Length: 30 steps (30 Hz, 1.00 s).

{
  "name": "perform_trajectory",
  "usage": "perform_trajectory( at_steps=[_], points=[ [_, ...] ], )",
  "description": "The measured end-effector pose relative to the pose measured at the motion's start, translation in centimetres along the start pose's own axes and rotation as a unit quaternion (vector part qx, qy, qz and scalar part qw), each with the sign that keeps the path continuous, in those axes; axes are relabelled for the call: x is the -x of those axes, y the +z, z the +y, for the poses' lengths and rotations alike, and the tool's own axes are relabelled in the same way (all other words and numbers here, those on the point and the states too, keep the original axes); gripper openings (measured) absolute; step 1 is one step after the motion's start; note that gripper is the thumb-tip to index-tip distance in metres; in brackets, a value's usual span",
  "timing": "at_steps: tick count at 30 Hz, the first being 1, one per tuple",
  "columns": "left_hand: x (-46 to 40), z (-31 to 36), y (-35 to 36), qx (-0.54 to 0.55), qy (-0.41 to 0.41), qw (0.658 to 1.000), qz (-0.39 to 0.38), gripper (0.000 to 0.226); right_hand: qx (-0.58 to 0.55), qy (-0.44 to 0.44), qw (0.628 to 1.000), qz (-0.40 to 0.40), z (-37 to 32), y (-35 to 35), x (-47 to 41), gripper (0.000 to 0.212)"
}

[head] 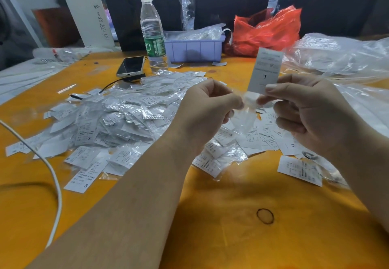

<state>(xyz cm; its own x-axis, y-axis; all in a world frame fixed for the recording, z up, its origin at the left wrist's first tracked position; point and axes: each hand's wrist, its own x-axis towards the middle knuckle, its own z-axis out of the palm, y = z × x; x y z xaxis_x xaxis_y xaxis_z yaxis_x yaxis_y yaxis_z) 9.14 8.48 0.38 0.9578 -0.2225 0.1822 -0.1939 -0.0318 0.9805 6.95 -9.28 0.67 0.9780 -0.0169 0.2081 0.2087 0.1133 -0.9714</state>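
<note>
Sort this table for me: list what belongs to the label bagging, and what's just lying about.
In the job: white paper label marked L, pinched by the right hand; small clear plastic bag, pinched by the left hand; heap of bagged white labels; loose white labels.
Lying about: clear plastic water bottle; dark-screened phone; red plastic bag; white cable; black rubber band.
</note>
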Motion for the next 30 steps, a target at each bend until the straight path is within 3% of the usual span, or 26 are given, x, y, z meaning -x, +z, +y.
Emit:
perform_trajectory(
  at_steps=[10, 22, 30],
  points=[
    [0.1, 0.2, -0.5, -0.025, 0.006, 0.998, -0.063, 0.008, 0.061, -0.009, 0.993, -0.099, -0.9, -1.0, -0.3, 0.008],
    [0.0, 0.3, -0.8, -0.003, 0.004, 0.995, -0.102, 0.007, 0.079, -0.031, 0.995, -0.048, -0.8, -1.2, -0.5, 0.015],
    [0.0, 0.2, -0.8, 0.005, 0.005, 0.994, -0.110, 0.010, 0.093, -0.009, 0.989, -0.114, -0.5, -1.1, -0.4, 0.009]
  ],
)
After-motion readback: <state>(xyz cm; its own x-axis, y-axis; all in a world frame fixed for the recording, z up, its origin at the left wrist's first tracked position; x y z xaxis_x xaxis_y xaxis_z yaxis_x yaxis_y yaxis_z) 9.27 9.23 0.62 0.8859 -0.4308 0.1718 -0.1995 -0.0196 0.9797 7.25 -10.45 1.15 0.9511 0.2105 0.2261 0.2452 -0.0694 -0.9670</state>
